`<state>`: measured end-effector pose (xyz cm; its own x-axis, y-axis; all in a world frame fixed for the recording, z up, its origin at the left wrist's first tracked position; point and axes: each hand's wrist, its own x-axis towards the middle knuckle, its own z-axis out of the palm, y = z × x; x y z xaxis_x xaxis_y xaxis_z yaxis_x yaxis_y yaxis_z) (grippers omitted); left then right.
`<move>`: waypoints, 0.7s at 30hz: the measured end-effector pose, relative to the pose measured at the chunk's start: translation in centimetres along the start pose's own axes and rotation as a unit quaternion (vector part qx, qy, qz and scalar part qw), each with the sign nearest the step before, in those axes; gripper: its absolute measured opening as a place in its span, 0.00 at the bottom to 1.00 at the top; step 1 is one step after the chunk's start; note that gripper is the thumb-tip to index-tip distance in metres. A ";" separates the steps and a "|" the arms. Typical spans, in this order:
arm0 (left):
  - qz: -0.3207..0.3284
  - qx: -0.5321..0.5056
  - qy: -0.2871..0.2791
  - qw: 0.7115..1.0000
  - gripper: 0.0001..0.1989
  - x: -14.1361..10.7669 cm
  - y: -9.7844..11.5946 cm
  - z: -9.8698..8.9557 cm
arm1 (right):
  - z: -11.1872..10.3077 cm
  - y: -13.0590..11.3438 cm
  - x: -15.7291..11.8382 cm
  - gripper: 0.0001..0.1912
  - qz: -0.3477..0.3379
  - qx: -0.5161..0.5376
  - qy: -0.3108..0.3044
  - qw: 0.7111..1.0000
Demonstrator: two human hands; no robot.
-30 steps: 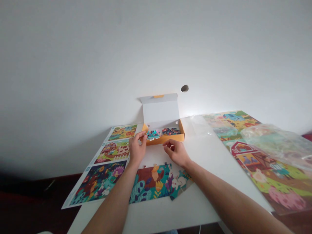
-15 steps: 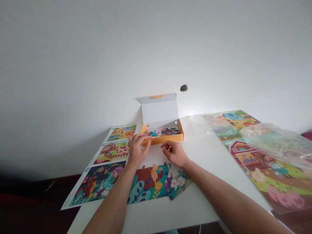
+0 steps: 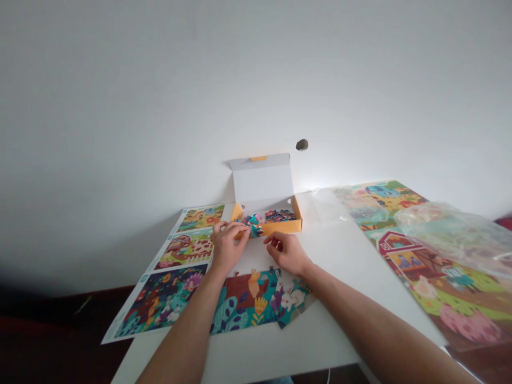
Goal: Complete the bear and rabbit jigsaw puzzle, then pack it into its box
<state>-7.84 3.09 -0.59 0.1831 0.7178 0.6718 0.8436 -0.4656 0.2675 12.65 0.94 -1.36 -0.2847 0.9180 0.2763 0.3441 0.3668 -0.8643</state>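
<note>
An orange cardboard puzzle box (image 3: 268, 226) stands open on the white table (image 3: 332, 314), its white lid (image 3: 262, 181) upright behind it. My left hand (image 3: 228, 246) is at the box's front left corner, its fingers on a cluster of teal jigsaw pieces (image 3: 253, 227) lifted over the front wall. Dark puzzle pieces (image 3: 280, 216) lie inside the box. My right hand (image 3: 287, 253) rests just in front of the box, fingers curled and holding nothing. A partly assembled jigsaw (image 3: 250, 301) lies below both hands.
A printed picture sheet (image 3: 168, 282) lies to the left, partly beyond the table edge. A large farm-scene poster (image 3: 416, 261) lies to the right under a crumpled plastic bag (image 3: 448, 232). A white wall rises behind the table, with a small hole (image 3: 302, 144).
My left hand has shifted right along the box, and the teal pieces have moved from inside the box onto its front wall. My right hand has barely moved.
</note>
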 end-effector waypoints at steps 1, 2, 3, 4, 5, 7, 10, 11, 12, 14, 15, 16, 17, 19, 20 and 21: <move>-0.002 0.004 -0.001 1.000 0.06 0.0 -0.1 0.1 | 0.0 -0.1 0.0 0.09 0.001 -0.001 0.001 1.000; -0.004 0.007 -0.002 1.000 0.06 -0.1 -0.2 0.1 | -0.1 -0.1 0.0 0.09 0.002 -0.002 0.001 1.000; -0.006 0.010 -0.003 1.000 0.05 -0.1 -0.3 0.2 | -0.1 -0.2 0.0 0.09 0.003 -0.004 0.002 1.000; -0.010 0.013 -0.003 1.000 0.04 -0.2 -0.4 0.4 | -0.1 -0.2 0.0 0.09 0.003 -0.005 0.001 1.000; -0.017 0.017 0.000 1.000 0.03 -0.2 -0.5 0.5 | -0.2 -0.3 0.0 0.09 0.003 -0.007 0.000 1.000; -0.038 0.024 0.012 0.999 0.05 -0.3 -0.6 0.7 | -0.2 -0.3 -0.1 0.09 0.004 -0.010 -0.005 1.000; -0.058 0.032 0.021 0.998 0.12 -0.3 -0.6 0.7 | -0.2 -0.3 -0.1 0.10 0.003 -0.011 -0.012 1.000; -0.053 0.032 0.014 0.998 0.12 -0.4 -0.6 0.7 | -0.2 -0.3 -0.1 0.10 0.002 -0.012 -0.013 1.000; -0.046 0.032 0.005 0.998 0.11 -0.4 -0.5 0.7 | -0.2 -0.3 -0.1 0.10 0.000 -0.012 -0.014 1.000; -0.034 0.035 -0.007 0.999 0.07 -0.4 -0.4 0.6 | -0.2 -0.3 -0.1 0.10 -0.003 -0.012 -0.013 1.000; -0.031 0.039 -0.011 0.999 0.07 -0.4 -0.4 0.5 | -0.2 -0.3 0.0 0.10 -0.004 -0.012 -0.012 1.000; -0.028 0.044 -0.015 0.999 0.07 -0.3 -0.3 0.5 | -0.1 -0.4 0.0 0.10 -0.005 -0.011 -0.012 1.000; -0.025 0.050 -0.018 0.998 0.08 -0.3 -0.1 0.4 | -0.1 -0.4 0.0 0.11 -0.006 -0.010 -0.012 1.000; -0.013 0.060 -0.026 0.998 0.11 -0.2 0.2 0.3 | -0.1 -0.4 0.0 0.11 -0.007 -0.008 -0.012 1.000; -0.007 0.062 -0.029 0.998 0.13 -0.2 0.4 0.2 | -0.1 -0.5 0.0 0.10 -0.007 -0.007 -0.013 1.000; -0.002 0.064 -0.031 0.997 0.14 -0.2 0.6 0.1 | -0.1 -0.5 0.0 0.10 -0.006 -0.006 -0.013 1.000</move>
<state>-7.30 2.75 -0.65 0.2080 0.7520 0.6255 0.9011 -0.3961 0.1765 12.58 0.75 -0.93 -0.3123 0.9094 0.2747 0.3518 0.3793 -0.8558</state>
